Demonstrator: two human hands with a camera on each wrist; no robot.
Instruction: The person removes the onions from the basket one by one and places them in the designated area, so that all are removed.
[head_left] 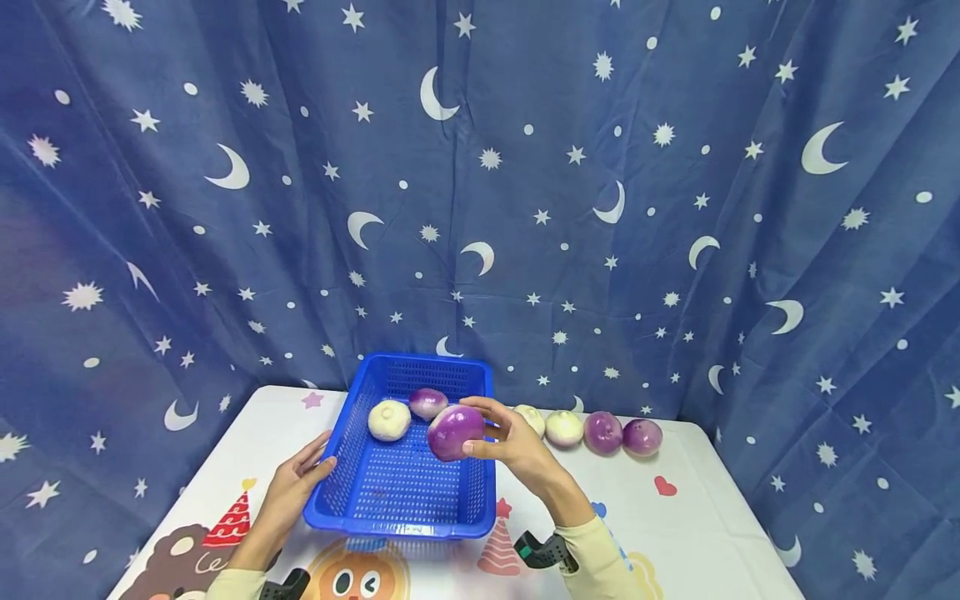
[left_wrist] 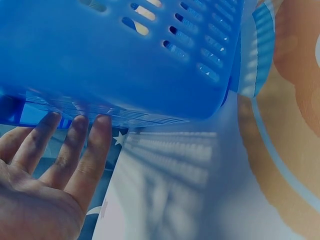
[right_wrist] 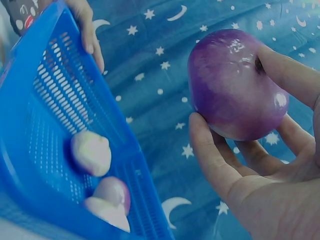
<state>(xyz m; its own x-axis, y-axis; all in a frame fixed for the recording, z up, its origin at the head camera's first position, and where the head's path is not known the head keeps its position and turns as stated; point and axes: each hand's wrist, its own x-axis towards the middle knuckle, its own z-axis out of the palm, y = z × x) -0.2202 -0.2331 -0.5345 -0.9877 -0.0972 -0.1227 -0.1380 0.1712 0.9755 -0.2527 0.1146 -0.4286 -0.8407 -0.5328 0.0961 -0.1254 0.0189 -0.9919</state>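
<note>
My right hand [head_left: 517,446] holds a purple-and-white turnip [head_left: 455,433] above the right side of a blue plastic basket [head_left: 397,531]. In the right wrist view, thumb and fingers curve round that glossy turnip [right_wrist: 235,85]. At the basket's left wall is my left hand [head_left: 294,483], thumb on the rim and fingers along the outside. The left wrist view has its fingertips [left_wrist: 101,125] against the slotted wall. Inside the basket lie a white turnip [head_left: 389,420] and a purple one [head_left: 428,403]; the right wrist view shows another pale turnip [right_wrist: 107,212] beside them.
Right of the basket, on the printed white tablecloth [head_left: 705,500], stands a row of turnips: a white one [head_left: 564,428], two purple ones, including the end one [head_left: 642,437], and a white one partly behind my right hand. A blue star-and-moon curtain [head_left: 525,208] hangs behind.
</note>
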